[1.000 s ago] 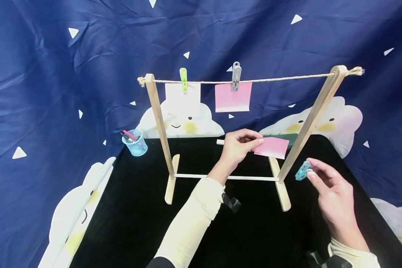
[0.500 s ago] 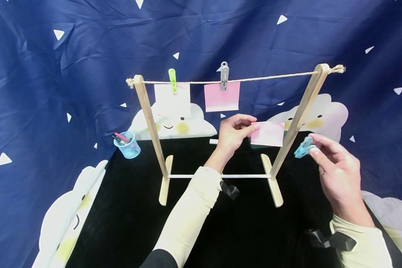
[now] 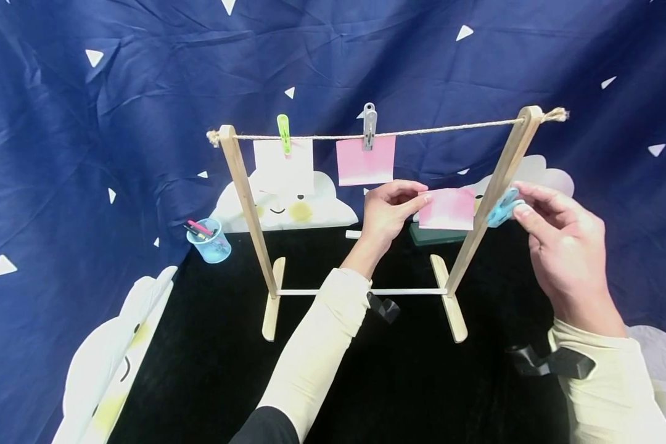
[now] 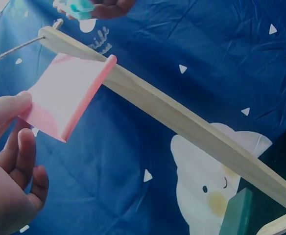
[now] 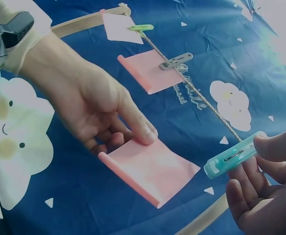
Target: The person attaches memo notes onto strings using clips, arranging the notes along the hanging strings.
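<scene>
My left hand [image 3: 388,208] pinches the left edge of a pink sticky note [image 3: 447,208] between thumb and fingers, below the rope [image 3: 444,129]. In the left wrist view the note's [image 4: 64,95] far edge curls. To the right, beside the wooden post, my right hand [image 3: 568,246] pinches a light blue clothespin [image 3: 504,208]; the right wrist view shows this clothespin [image 5: 233,155] close to the note's corner, apart from it. A grey clothespin [image 3: 369,126] holds another pink note [image 3: 365,161] on the rope. Further left, a green clothespin [image 3: 284,134] holds a white note [image 3: 283,166].
The wooden rack's right post [image 3: 494,191] stands between my hands, its left post [image 3: 248,203] on the far side. A blue cup [image 3: 213,245] with pens is at the table's back left. Behind the rack lie a green box [image 3: 436,235] and a small white stick [image 3: 353,234].
Both hands have risen toward the rope, the left with the pink note, the right with the blue clothespin. The head view has shifted slightly, so the rack sits further left.
</scene>
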A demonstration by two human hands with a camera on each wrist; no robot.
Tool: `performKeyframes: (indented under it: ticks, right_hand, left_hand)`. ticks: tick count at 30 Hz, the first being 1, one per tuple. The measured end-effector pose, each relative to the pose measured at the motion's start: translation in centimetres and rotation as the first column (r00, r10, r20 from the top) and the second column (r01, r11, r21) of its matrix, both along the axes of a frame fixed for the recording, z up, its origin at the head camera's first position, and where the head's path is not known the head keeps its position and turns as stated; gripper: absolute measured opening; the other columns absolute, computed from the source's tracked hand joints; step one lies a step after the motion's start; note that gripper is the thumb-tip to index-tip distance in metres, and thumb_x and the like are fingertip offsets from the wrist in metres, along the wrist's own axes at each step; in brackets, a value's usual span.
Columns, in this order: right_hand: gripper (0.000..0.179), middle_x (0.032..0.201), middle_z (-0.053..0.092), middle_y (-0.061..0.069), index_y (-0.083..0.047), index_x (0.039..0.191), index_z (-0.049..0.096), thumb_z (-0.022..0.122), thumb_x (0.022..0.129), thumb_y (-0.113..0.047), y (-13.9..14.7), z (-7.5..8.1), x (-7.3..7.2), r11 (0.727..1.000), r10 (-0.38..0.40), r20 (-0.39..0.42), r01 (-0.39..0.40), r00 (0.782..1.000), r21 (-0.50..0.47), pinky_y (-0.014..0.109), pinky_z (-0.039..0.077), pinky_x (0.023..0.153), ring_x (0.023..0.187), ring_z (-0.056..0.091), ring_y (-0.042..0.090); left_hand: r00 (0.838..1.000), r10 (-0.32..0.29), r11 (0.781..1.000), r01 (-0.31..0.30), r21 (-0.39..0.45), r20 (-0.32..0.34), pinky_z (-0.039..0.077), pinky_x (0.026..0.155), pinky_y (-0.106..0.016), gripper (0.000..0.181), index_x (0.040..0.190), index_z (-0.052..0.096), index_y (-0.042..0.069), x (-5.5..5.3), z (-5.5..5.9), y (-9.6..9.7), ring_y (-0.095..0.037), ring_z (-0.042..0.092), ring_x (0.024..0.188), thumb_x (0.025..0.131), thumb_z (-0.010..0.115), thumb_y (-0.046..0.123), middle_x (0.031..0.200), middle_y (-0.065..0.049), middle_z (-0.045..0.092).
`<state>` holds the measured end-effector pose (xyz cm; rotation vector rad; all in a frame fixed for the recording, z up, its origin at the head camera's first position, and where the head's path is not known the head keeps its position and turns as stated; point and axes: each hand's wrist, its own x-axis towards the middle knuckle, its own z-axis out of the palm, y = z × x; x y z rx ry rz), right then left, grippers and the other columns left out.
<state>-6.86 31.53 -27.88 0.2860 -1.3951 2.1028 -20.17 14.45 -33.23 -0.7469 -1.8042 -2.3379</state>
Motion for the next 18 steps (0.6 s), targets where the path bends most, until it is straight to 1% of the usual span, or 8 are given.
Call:
performKeyframes:
  ticks: [4, 7, 10, 12, 14, 18]
  right_hand:
    - [0.025, 0.102, 0.074, 0.016, 0.016, 0.111, 0.068, 0.057, 0.089, 0.021, -0.1, 1.0, -0.7, 0.998, 0.051, -0.03, -0.052, 0.998, -0.021, 0.02, 0.057, 0.081, 0.087, 0.07, 0.018]
    - [0.026, 0.102, 0.073, 0.017, 0.017, 0.111, 0.067, 0.056, 0.088, 0.023, -0.2, 1.7, -1.2, 0.997, 0.065, -0.048, -0.066, 0.997, -0.032, 0.021, 0.057, 0.079, 0.085, 0.069, 0.019]
    - [0.025, 0.1, 0.074, 0.017, 0.018, 0.109, 0.068, 0.056, 0.088, 0.024, -0.4, 2.5, -1.6, 0.998, 0.056, -0.052, -0.058, 0.997, -0.023, 0.021, 0.057, 0.076, 0.084, 0.068, 0.02]
    - [0.025, 0.098, 0.075, 0.017, 0.017, 0.108, 0.068, 0.056, 0.087, 0.024, -0.5, 3.1, -1.9, 0.998, 0.062, -0.048, -0.063, 0.997, -0.02, 0.021, 0.057, 0.074, 0.084, 0.069, 0.02]
    - [0.025, 0.097, 0.076, 0.018, 0.016, 0.108, 0.069, 0.057, 0.087, 0.024, -0.6, 3.6, -2.2, 0.998, 0.066, -0.04, -0.067, 0.997, -0.016, 0.021, 0.057, 0.074, 0.084, 0.07, 0.02]
    - [0.025, 0.096, 0.075, 0.018, 0.017, 0.107, 0.069, 0.058, 0.086, 0.025, -1.0, 4.7, -2.8, 0.996, 0.082, -0.043, -0.083, 0.996, -0.032, 0.022, 0.057, 0.074, 0.084, 0.069, 0.021]
  left_hand:
    - [1.0, -0.02, 1.0, 0.02, 0.014, 0.0, 0.051, 0.066, -0.017, 0.022, 0.103, 0.073, -0.01, -0.1, 0.4, -0.1, -0.002, 0.063, 0.068, 0.082, 0.079, -0.005, 0.091, -0.022, 0.074]
    - [1.0, -0.025, 0.999, 0.025, 0.033, 0.016, 0.049, 0.066, -0.019, 0.022, 0.103, 0.073, -0.01, -0.2, 0.7, -0.1, -0.003, 0.062, 0.07, 0.082, 0.078, -0.004, 0.092, -0.022, 0.073]
    - [0.999, -0.028, 0.997, 0.025, 0.075, 0.041, 0.048, 0.066, -0.019, 0.022, 0.103, 0.072, -0.012, -0.3, 0.9, 0.2, -0.004, 0.062, 0.07, 0.082, 0.077, -0.006, 0.091, -0.019, 0.074]
    - [0.998, -0.035, 0.992, 0.028, 0.123, 0.053, 0.049, 0.068, -0.019, 0.021, 0.102, 0.071, -0.015, -0.4, 1.0, 0.4, -0.004, 0.063, 0.071, 0.082, 0.076, -0.009, 0.089, -0.018, 0.075]
    - [0.997, -0.041, 0.985, 0.03, 0.172, 0.063, 0.05, 0.069, -0.018, 0.022, 0.102, 0.069, -0.018, -0.5, 1.2, 0.6, -0.005, 0.063, 0.071, 0.082, 0.075, -0.012, 0.085, -0.012, 0.076]
    - [0.998, -0.046, 0.967, 0.033, 0.252, 0.046, 0.053, 0.073, -0.018, 0.023, 0.102, 0.067, -0.022, -0.6, 1.5, 0.9, -0.005, 0.065, 0.073, 0.081, 0.073, -0.015, 0.082, 0.0, 0.076]
